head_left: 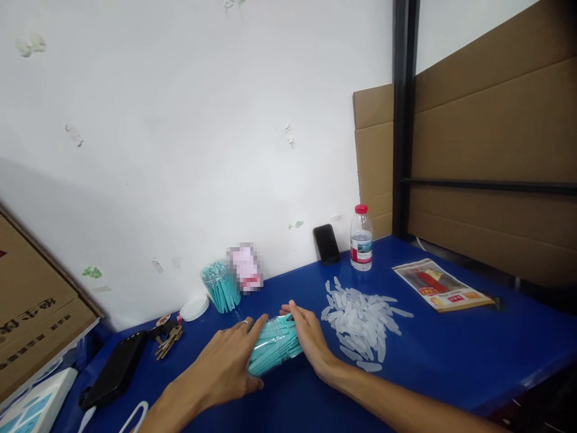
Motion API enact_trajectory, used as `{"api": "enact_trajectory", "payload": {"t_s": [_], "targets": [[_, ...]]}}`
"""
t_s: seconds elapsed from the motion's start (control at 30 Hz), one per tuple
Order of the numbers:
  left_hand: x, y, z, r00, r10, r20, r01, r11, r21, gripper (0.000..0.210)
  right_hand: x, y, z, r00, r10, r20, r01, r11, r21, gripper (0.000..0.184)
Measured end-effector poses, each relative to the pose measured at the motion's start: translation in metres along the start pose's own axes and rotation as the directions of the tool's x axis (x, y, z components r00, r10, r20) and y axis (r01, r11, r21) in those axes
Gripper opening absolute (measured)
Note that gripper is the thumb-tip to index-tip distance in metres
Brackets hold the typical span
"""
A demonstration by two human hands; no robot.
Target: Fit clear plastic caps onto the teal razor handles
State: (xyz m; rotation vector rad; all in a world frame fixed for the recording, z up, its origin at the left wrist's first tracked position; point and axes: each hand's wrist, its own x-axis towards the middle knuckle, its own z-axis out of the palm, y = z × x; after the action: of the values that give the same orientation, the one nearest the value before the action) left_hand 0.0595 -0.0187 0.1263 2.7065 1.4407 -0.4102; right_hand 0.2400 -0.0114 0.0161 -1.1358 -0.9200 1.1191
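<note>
A clear plastic jar (274, 344) packed with thin teal sticks is tipped on its side low over the blue table. My left hand (232, 355) wraps round its left end, a ring on one finger. Against the right end lies the palm of my right hand (311, 337), fingers along the far side, covering that end. Just right of my right hand is a loose pile of translucent white, flat, pointed pieces (360, 322). Behind the hands, a second clear jar (220, 285) of teal sticks stands upright by the wall, with a white round lid (194, 308) beside it.
At the back stand a black phone (326, 244) and a red-capped water bottle (361, 240). A printed packet (442, 285) lies on the right of the blue table (451, 355). Keys (168, 341), a black case (116, 368) and a cardboard box (40, 307) are at left.
</note>
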Motion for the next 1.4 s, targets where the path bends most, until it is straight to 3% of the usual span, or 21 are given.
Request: {"api": "enact_trajectory", "payload": {"t_s": [0.2,0.57,0.83,1.1,1.3,1.4], "targets": [[0.000,0.001,-0.007,0.999,0.050,-0.004,-0.050,0.999,0.010,0.112,-0.008,0.000,0.002,0.998,-0.058,0.029,0.060,0.994,-0.089,0.071],[-0.007,-0.010,-0.011,0.996,0.089,0.010,-0.089,0.995,0.045,0.109,-0.014,-0.010,0.000,0.983,-0.098,0.154,0.118,0.985,-0.126,0.072],[-0.006,-0.017,-0.008,0.992,0.125,0.019,-0.125,0.991,0.048,0.064,-0.012,-0.004,0.003,0.963,-0.055,0.264,0.095,0.985,-0.143,0.054],[-0.006,-0.024,-0.008,0.987,0.157,0.015,-0.157,0.987,0.036,0.056,-0.009,-0.014,-0.019,0.953,0.019,0.301,0.023,0.991,-0.134,0.078],[-0.003,-0.022,-0.011,0.987,0.154,0.041,-0.154,0.988,-0.018,0.056,-0.007,-0.012,-0.015,0.980,-0.004,0.198,0.021,0.996,-0.085,0.061],[0.003,-0.026,-0.022,0.978,0.172,0.115,-0.160,0.981,-0.106,0.052,-0.005,-0.010,-0.005,0.990,-0.036,0.138,0.044,0.997,-0.061,0.048]]}}
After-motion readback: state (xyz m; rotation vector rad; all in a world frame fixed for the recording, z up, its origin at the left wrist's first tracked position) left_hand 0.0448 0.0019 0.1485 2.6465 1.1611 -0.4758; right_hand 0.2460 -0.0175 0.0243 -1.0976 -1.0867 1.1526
